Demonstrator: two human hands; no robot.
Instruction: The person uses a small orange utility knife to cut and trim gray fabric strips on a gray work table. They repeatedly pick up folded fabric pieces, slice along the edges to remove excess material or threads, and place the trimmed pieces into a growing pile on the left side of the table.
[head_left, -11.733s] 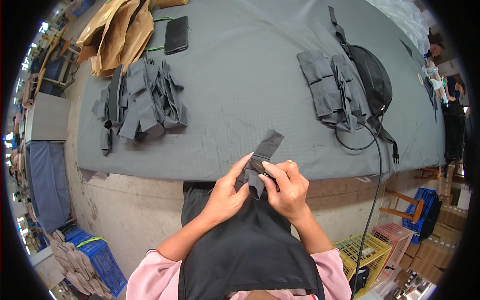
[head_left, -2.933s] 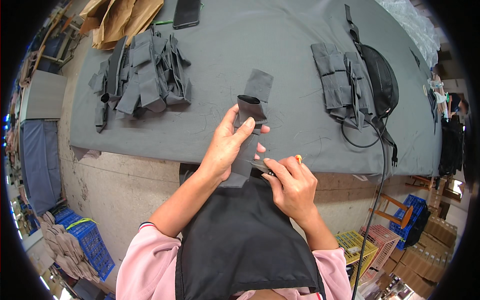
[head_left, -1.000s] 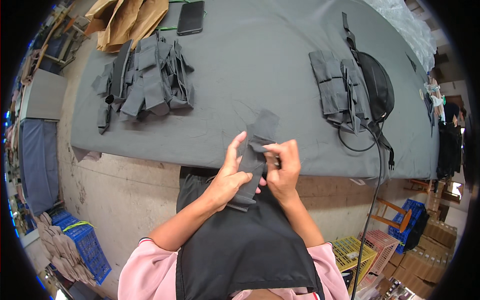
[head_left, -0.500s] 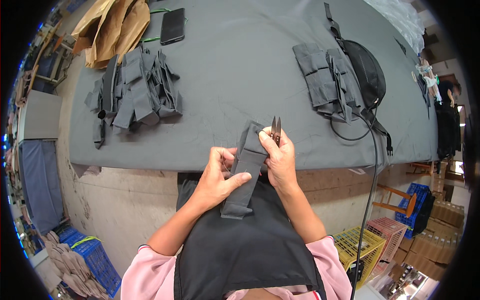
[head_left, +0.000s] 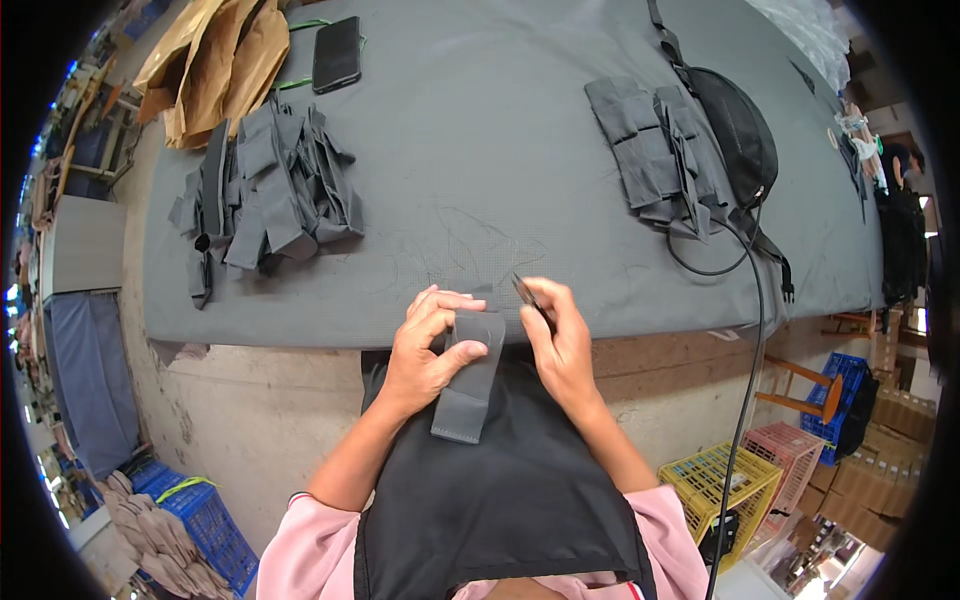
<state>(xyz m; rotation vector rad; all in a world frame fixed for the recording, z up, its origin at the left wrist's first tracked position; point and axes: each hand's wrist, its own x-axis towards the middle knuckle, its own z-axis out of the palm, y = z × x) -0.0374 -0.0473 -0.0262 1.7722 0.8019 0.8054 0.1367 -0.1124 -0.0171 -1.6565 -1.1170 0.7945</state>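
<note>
My left hand grips a grey fabric strip, thumb on its face and fingers behind its upper part. The strip hangs over the table's near edge, its stitched lower end in front of the black apron. To its right, my right hand is closed around small thread snips, blades pointing up and to the left, apart from the strip. Loose thread ends lie on the grey tabletop just beyond my hands.
A heap of grey fabric pieces lies at left, below a brown paper bag and a black phone. At right are more grey pieces, a black pouch and a cable. Crates stand on the floor.
The strip has turned over and dropped slightly toward me, now held by my left hand alone. My right hand has let go of it, and the snips have tilted leftward.
</note>
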